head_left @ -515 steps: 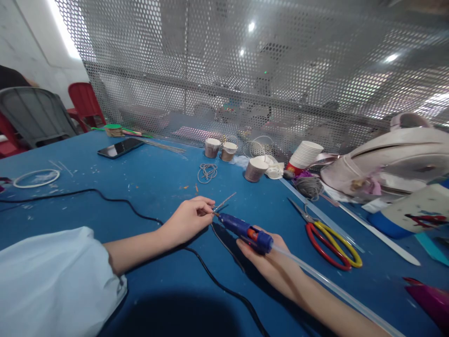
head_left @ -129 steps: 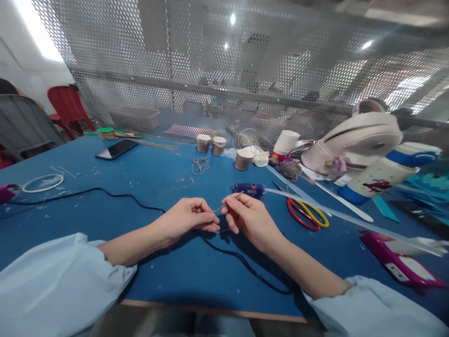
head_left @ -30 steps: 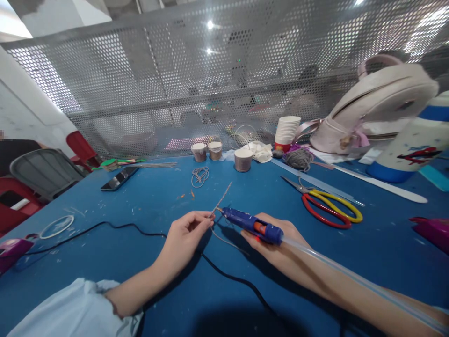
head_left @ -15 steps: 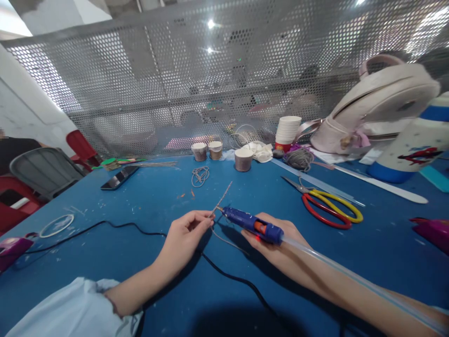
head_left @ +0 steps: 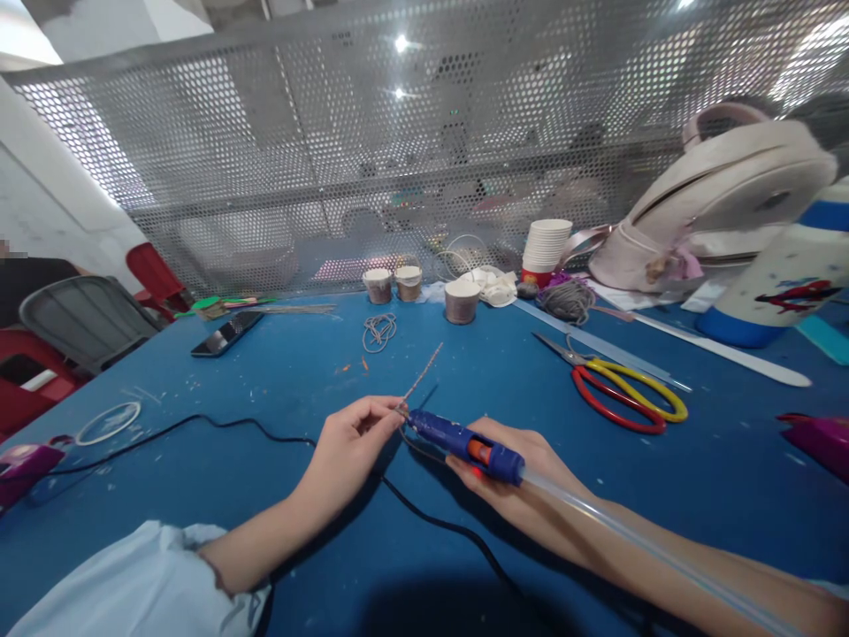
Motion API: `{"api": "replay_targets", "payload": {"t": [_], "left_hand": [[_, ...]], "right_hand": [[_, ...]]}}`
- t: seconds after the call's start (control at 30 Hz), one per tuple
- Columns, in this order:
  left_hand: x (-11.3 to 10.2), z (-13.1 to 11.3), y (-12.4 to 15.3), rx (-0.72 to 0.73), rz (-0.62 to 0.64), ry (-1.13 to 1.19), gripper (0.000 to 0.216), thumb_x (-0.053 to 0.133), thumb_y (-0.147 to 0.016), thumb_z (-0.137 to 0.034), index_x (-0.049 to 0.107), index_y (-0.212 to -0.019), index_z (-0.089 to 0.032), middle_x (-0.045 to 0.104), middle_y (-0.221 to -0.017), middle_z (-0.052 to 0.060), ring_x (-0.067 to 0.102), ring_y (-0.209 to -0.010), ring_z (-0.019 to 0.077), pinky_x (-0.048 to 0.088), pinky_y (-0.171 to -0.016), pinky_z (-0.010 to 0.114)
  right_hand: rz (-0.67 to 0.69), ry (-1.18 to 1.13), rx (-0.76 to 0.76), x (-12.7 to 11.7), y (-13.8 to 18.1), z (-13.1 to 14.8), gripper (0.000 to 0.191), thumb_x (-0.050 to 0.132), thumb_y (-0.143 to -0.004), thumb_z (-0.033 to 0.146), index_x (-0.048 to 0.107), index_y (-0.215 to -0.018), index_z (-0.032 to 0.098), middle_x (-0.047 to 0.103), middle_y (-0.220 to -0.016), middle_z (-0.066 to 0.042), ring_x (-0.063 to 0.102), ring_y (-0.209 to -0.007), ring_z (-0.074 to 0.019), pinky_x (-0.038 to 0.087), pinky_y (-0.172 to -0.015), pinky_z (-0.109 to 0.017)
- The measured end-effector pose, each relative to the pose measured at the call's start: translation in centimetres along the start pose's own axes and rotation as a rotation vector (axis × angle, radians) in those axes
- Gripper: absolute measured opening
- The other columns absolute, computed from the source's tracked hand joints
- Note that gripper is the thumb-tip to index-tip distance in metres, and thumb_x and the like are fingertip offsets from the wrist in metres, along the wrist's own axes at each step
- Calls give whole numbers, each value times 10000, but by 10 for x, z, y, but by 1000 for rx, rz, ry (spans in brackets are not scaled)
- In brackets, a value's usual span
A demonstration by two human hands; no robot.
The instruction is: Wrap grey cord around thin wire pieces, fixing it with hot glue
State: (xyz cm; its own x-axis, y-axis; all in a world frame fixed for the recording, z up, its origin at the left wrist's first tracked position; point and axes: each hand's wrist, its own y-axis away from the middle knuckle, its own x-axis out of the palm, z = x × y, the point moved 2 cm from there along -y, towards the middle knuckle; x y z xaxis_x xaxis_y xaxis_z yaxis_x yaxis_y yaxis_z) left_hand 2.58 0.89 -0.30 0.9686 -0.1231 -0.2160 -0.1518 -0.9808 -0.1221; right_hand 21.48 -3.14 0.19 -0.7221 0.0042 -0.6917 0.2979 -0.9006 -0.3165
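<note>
Between the thumb and fingers of my left hand [head_left: 351, 442], a thin twisted strand [head_left: 423, 373] is pinched, slanting up and away to the right. Whether it is wire or cord-wrapped stick I cannot tell. A loose grey cord [head_left: 424, 453] trails below the fingertips. My right hand [head_left: 531, 464] is wrapped round a blue hot glue gun [head_left: 444, 433], a red light glowing on its side. Its nozzle is at the strand, close beside my left fingertips. From the gun's back a long clear glue stick [head_left: 597, 506] runs over my right forearm.
Red-and-yellow scissors [head_left: 623, 394] lie to the right on the blue table [head_left: 298, 513]. Small cups [head_left: 462, 303], a grey yarn ball [head_left: 567, 301] and stacked paper cups [head_left: 547, 248] stand behind. A black cable [head_left: 438, 522] crosses under my hands. A phone [head_left: 229, 334] lies left.
The glue gun's nozzle has moved down and left along the strand, closer to my left fingertips. My right hand has shifted slightly left with it; my left hand stays nearly still.
</note>
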Motion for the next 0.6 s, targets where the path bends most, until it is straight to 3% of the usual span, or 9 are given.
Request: {"api": "replay_targets", "payload": {"t": [0.6], "left_hand": [[-1,2,0,0,16,30,156,639,-729,-300,673,-668,-160,674,-1032,124,606,-997,243,426,-900,376]], "right_hand": [[-30,-16,56,-3,0,1,157,515,-826,324,562,-729,210,596,-611,19,505,-496,-104,392,-485,-216]]}}
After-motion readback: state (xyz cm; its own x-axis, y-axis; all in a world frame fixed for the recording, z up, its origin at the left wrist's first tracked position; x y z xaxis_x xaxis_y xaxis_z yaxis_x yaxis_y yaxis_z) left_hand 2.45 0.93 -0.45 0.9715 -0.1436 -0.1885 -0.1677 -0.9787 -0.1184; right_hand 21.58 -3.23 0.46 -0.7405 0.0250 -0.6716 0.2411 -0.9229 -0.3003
